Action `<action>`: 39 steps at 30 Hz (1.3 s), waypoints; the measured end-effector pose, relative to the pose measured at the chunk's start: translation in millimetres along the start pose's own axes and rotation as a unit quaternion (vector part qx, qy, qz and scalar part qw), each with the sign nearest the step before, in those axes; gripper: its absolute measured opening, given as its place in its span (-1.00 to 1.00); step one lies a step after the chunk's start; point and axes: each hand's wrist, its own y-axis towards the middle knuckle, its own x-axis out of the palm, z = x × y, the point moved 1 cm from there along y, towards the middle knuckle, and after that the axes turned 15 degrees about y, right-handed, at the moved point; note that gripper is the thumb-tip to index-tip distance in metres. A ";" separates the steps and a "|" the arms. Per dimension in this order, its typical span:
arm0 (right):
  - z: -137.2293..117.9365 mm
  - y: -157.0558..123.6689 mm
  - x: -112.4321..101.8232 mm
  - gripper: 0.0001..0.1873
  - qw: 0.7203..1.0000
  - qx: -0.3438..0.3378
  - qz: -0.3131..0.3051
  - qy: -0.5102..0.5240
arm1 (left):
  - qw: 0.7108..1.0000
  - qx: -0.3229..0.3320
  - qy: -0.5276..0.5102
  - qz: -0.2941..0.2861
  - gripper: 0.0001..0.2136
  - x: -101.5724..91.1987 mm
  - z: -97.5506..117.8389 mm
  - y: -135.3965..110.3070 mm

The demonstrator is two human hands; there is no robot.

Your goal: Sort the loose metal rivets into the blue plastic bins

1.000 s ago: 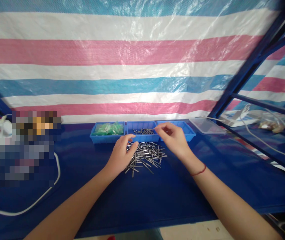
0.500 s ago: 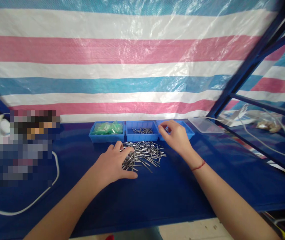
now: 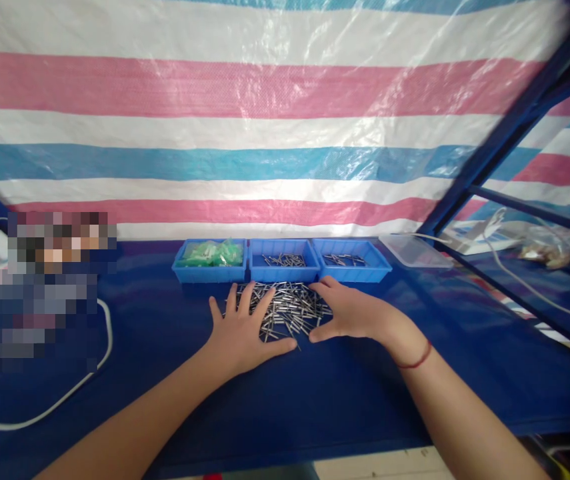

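A loose pile of silvery pop rivets (image 3: 289, 307) lies on the blue table (image 3: 325, 393). My left hand (image 3: 242, 327) rests over the pile's left side, fingers spread wide. At the right edge of the pile is my right hand (image 3: 347, 310), its thumb and fingers apart around the outermost rivets. Behind the pile three blue bins stand in a row. Green plastic packets fill the left bin (image 3: 209, 275); rivets lie in the middle bin (image 3: 285, 274), and a smaller number in the right bin (image 3: 357, 273).
A clear plastic lid (image 3: 415, 252) lies right of the bins. A white cable (image 3: 107, 333) curves over the table at left, beside a blurred-out area. Striped sheeting (image 3: 265, 160) hangs behind, and a blue metal frame (image 3: 489, 147) rises at right.
My right hand has come back from the right bin down to the pile's right edge and opened. My left hand has spread its fingers over the rivets. The view has shifted slightly.
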 end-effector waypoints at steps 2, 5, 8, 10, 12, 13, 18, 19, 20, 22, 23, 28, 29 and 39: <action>-5.1 1.5 0.8 -0.24 1.000 -0.025 -0.006 0.002 | 0.999 -0.005 0.004 0.033 -0.14 3.5 3.5 1.4; -11.1 4.2 3.1 -0.49 0.998 -0.068 -0.004 0.009 | 0.997 -0.012 0.014 0.071 -0.21 6.9 7.9 2.4; -14.1 7.6 6.4 -0.69 0.995 -0.100 0.011 0.016 | 0.994 -0.013 0.022 0.104 -0.28 7.6 11.2 2.1; -14.8 9.2 8.2 -0.76 0.993 -0.113 0.019 0.021 | 0.992 -0.008 0.023 0.124 -0.31 7.1 12.8 1.6; -15.0 9.9 9.2 -0.80 0.991 -0.126 0.023 0.028 | 0.991 -0.004 0.018 0.135 -0.33 6.4 14.2 1.3; -15.2 10.0 9.4 -0.80 0.990 -0.131 0.025 0.033 | 0.990 -0.005 0.015 0.139 -0.33 6.1 14.8 1.3; -18.6 11.0 9.5 -0.77 0.984 -0.157 0.049 0.069 | 0.989 0.003 0.000 0.148 -0.37 5.2 18.5 2.3; -19.9 11.7 9.5 -0.77 0.982 -0.162 0.060 0.072 | 0.989 0.005 -0.004 0.150 -0.38 5.2 18.9 2.7; -21.4 12.7 9.7 -0.75 0.980 -0.168 0.071 0.074 | 0.988 0.006 -0.009 0.152 -0.39 5.1 19.3 3.2; -24.4 14.7 10.4 -0.70 0.975 -0.185 0.092 0.080 | 0.988 0.006 -0.020 0.154 -0.41 5.0 19.3 4.5; -25.7 15.6 10.9 -0.67 0.972 -0.196 0.100 0.085 | 0.987 0.006 -0.028 0.155 -0.43 4.9 19.0 5.5; -29.3 18.2 16.0 -0.64 0.956 -0.228 0.130 0.134 | 0.976 -0.009 -0.086 0.198 -0.57 1.7 13.2 12.1; -29.6 18.2 17.2 -0.64 0.955 -0.223 0.134 0.144 | 0.972 -0.010 -0.098 0.214 -0.60 0.5 11.2 13.5; -41.0 10.6 9.6 -0.86 0.930 -0.257 0.188 0.186 | 0.956 0.044 -0.151 0.247 -0.83 -13.1 -0.3 20.9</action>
